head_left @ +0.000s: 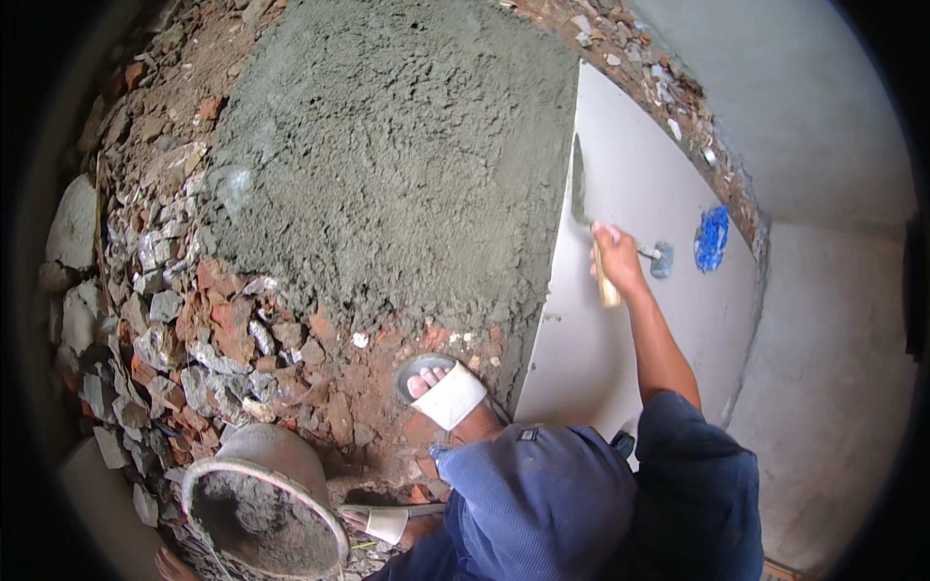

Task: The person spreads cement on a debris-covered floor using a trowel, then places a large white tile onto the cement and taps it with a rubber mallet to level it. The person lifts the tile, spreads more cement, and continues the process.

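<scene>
My right hand (617, 259) is closed round the wooden handle of a trowel (608, 292). Its narrow, mortar-smeared blade rests along the left edge of a large pale tile (644, 165). Beside that hand is a mallet (662, 259) with a grey head; its light handle runs toward my fingers, and I cannot tell whether they hold it too. Left of the tile spreads a rough bed of wet grey mortar (397, 165). My left hand does not show clearly; a bit of skin at the lower left edge cannot be assigned to anyone.
A bucket (308, 455) with mortar inside stands at the lower left. Broken brick and stone rubble (199, 334) surrounds the mortar bed. A crumpled-looking blue patch (711, 238) is on the tile. Grey walls (833, 320) rise at the right. My sandalled foot (450, 395) stands near the mortar.
</scene>
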The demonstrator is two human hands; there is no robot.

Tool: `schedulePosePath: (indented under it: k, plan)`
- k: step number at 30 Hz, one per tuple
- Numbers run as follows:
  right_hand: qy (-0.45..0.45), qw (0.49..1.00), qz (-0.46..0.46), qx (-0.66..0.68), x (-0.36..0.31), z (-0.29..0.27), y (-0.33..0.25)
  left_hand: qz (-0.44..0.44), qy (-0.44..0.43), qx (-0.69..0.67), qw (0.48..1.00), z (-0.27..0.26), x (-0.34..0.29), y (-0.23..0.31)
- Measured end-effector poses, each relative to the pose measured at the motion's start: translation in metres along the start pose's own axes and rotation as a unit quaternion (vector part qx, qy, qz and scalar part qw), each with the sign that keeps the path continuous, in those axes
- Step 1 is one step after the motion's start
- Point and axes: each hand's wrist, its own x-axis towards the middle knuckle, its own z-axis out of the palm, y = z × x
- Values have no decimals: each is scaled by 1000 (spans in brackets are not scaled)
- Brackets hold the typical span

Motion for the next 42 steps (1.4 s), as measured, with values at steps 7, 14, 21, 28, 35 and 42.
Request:
schedulePosePath:
  k: [7, 14, 21, 28, 35, 42]
  plan:
    - [-6, 1000, 8, -13, -10, 30, 33, 35, 3, 18, 999, 33, -15, -88]
    - [8, 999, 19, -47, -169, 85, 103, -54, -87, -63, 993, 70, -6, -111]
    - [-17, 995, 90, -28, -200, 86, 65, -72, -52, -93, 992, 80, 5, -92]
    - [-94, 994, 35, -36, -198, 165, -8, -156, -52, -118, 979, 83, -17, -109]
    - [-143, 988, -38, -37, -215, 163, -21, -178, -21, -153, 972, 73, -21, -103]
    - [-165, 979, -28, 116, -195, 231, -42, -200, -14, -178, 963, 61, -28, -95]
